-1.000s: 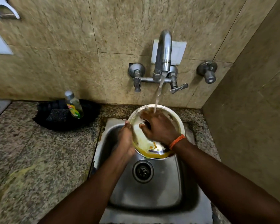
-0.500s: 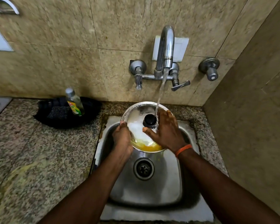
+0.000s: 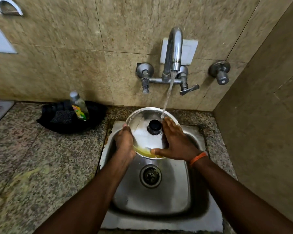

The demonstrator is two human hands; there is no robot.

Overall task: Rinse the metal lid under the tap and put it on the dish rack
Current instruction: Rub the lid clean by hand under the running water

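The round metal lid (image 3: 140,122) with a black knob (image 3: 154,125) is tilted over the steel sink (image 3: 194,196), top side toward me. Yellow residue sits along its lower rim. Water runs from the tap (image 3: 173,53) onto the lid's upper right, beside the knob. My left hand (image 3: 124,144) grips the lid's left rim. My right hand (image 3: 176,142) lies flat on the lid's right side, fingers spread, thumb at the lower rim. No dish rack is in view.
A black tray (image 3: 61,124) at the back left of the granite counter (image 3: 41,166) holds a dish soap bottle (image 3: 79,106) and a dark scrub pad (image 3: 63,116). Tiled walls close the back and right. The sink drain (image 3: 150,176) lies below the lid.
The lid has been turned from its yellow-stained underside to its knob side. My right hand slid from the inside of the lid to its outer right surface; the lid sits slightly further back.
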